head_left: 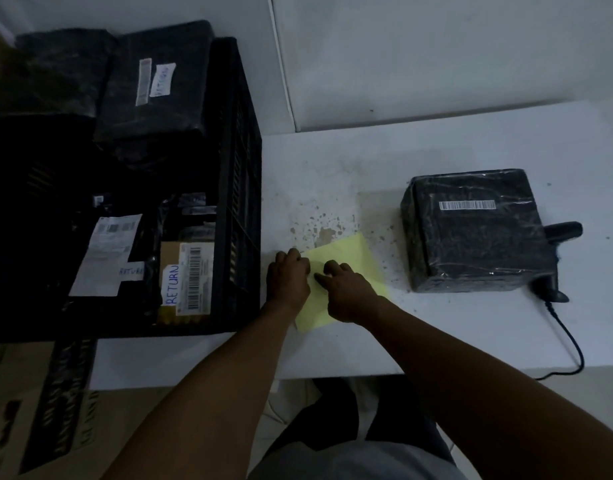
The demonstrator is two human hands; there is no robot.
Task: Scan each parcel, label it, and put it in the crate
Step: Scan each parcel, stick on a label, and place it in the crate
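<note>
While both hands [319,282] pinch label sheet [353,258], parcel [475,233] sits apart, R.

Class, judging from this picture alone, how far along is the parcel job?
Done: parcels marked RETURN already lie in the crate. In hand: both hands, left and right, work at the yellow sheet, apparently peeling a label. Left: the wrapped parcel on the table bears only a barcode, so it needs labelling and crating; the scanner lies beside it.

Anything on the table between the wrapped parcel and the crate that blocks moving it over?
Only the yellow sheet and both hands, left hand and right hand, lie on the table between the black parcel and the crate. Lifted, nothing visible blocks it.
</note>
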